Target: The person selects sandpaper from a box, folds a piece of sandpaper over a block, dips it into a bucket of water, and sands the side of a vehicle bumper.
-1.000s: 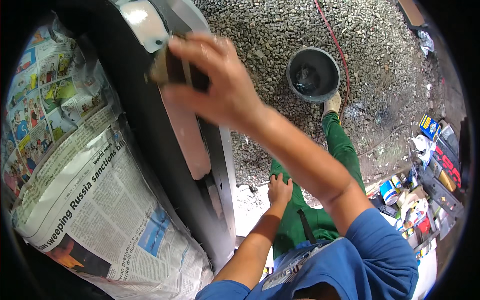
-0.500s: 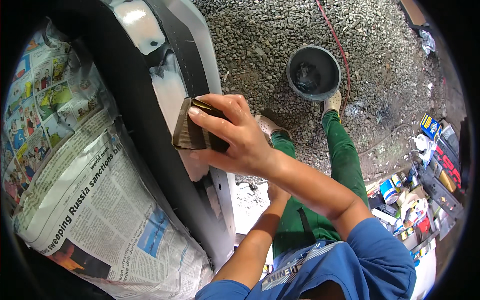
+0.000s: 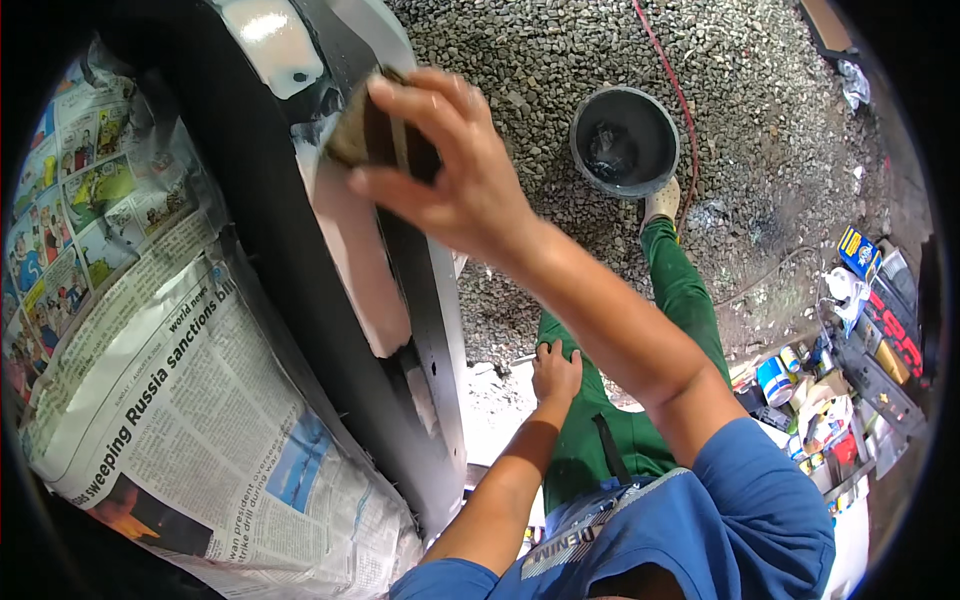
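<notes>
My right hand [image 3: 455, 155] grips a brown sanding block [image 3: 360, 135], thumb on its near side and fingers over its far side. The block is over the upper end of a long pinkish filler patch [image 3: 355, 260] on a dark car body panel [image 3: 265, 210]; whether it touches the surface is unclear. Wet-looking grey smears show beside the block. A second, shiny pale patch [image 3: 265, 45] lies farther up the panel. My left hand [image 3: 557, 372] rests on my green-trousered leg [image 3: 575, 440], fingers laid over the knee and holding nothing.
Newspaper sheets [image 3: 190, 400] cover the area left of the panel. A dark bucket [image 3: 655, 145] with some liquid stands on the gravel [image 3: 500, 60] near my foot. A red hose [image 3: 685, 95] runs behind it. Cluttered cans, boxes and tools [image 3: 820, 400] lie at the right.
My right hand has moved the sanding block up along the panel, uncovering the lower part of the filler patch. My left hand, partly hidden before, now shows on my knee.
</notes>
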